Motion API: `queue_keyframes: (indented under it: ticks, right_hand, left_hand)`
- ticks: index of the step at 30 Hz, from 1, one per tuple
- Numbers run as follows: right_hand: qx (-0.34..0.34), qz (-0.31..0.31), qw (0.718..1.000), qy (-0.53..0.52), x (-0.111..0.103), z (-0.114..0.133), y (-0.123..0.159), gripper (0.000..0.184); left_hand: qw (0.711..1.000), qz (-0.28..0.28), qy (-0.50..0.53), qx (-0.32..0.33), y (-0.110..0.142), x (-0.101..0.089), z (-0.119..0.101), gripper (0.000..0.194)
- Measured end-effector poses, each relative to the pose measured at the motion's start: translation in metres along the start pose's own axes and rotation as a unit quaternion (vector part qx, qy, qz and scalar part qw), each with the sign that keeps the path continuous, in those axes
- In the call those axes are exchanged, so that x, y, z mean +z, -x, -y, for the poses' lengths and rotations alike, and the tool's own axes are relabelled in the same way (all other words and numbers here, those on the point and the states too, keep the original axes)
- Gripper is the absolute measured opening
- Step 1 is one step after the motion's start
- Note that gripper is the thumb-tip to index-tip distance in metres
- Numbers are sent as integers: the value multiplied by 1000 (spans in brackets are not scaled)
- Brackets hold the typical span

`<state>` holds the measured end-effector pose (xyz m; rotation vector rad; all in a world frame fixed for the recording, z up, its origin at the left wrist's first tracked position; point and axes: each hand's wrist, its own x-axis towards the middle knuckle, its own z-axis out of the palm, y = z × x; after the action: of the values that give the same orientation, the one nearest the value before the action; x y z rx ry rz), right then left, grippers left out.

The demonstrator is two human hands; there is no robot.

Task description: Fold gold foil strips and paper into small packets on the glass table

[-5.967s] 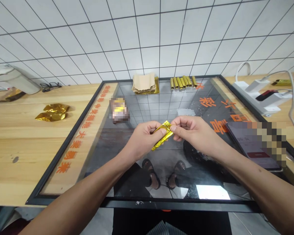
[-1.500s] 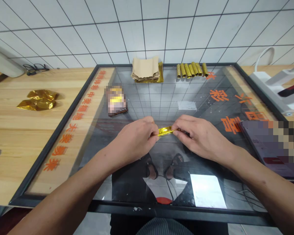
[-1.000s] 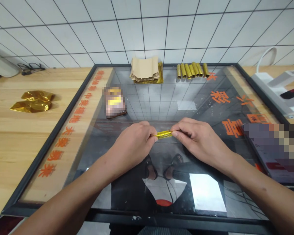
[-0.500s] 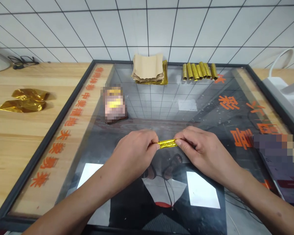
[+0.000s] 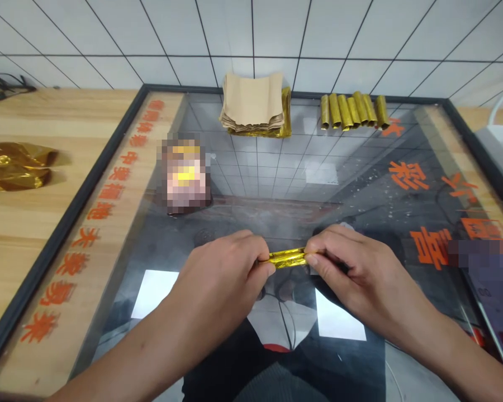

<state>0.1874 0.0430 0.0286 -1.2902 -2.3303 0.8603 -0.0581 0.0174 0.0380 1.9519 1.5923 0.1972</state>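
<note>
My left hand [image 5: 228, 268] and my right hand [image 5: 352, 262] hold a narrow roll of gold foil paper [image 5: 287, 258] between them, above the glass tabletop [image 5: 260, 223]. The left thumb and fingers pinch one end, the right ones pinch the other, so both ends are hidden. A lengthwise crease shows along the shiny middle. At the back right lie several finished gold paper rolls [image 5: 354, 111] side by side. Behind my hands, at the back edge, sits a stack of brown-backed gold paper sheets [image 5: 254, 103].
Two folded gold foil pieces [image 5: 17, 164] rest on the wooden surface at left. A blurred-out object [image 5: 187, 177] lies on the glass left of centre. At the right edge are a dark purple item [image 5: 492, 301], partly pixelated, and a white device [image 5: 501, 151] with a cable. A tiled wall [image 5: 331, 28] stands behind.
The camera view has shifted closer over the glass. Both hands still grip the gold roll; it now shows two lengthwise ridges more clearly, and slightly more of it is visible.
</note>
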Motion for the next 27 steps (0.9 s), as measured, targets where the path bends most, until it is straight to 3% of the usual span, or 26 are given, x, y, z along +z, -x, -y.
queue_keyframes:
  ticks: [9, 27]
  right_hand:
    - [40, 9, 999, 9, 1, -1, -2, 15]
    - [62, -11, 996, 67, 6, 7, -9, 15]
  left_hand:
    - [1000, 22, 5, -21, -4, -2, 1, 23]
    - [1000, 3, -16, -10, -3, 3, -2, 23]
